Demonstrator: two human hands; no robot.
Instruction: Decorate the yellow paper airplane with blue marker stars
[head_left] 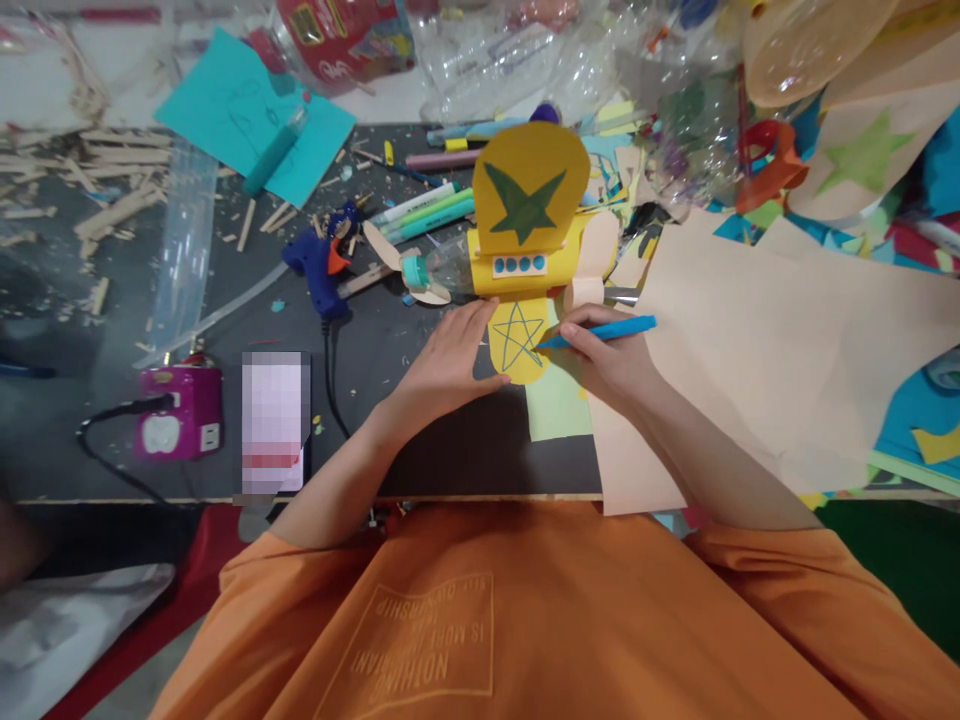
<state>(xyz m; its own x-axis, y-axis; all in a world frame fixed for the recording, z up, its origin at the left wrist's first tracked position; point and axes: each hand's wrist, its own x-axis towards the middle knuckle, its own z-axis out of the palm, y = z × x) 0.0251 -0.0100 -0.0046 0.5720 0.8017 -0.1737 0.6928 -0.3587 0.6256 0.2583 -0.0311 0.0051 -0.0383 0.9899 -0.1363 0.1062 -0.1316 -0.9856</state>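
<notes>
A bottle airplane (450, 264) wrapped in yellow paper lies in front of me, with a paper propeller at its teal cap. Its upper wing (574, 165) bears a green star, and a strip with several blue dots sits beside it. On the lower yellow wing (517, 370) a five-pointed star is outlined in blue. My left hand (457, 350) rests at that wing's left edge, fingers spread and thumb at its lower edge. My right hand (600, 350) is closed on a blue marker (622, 328), its tip touching the star's lower right point.
A blue glue gun (321, 275) with its cord, a phone (271, 420) and a purple power adapter (180, 410) are on the left. Large beige paper (750, 330) covers the right. Plastic bottles (487, 70), markers (435, 215) and paper scraps lie behind.
</notes>
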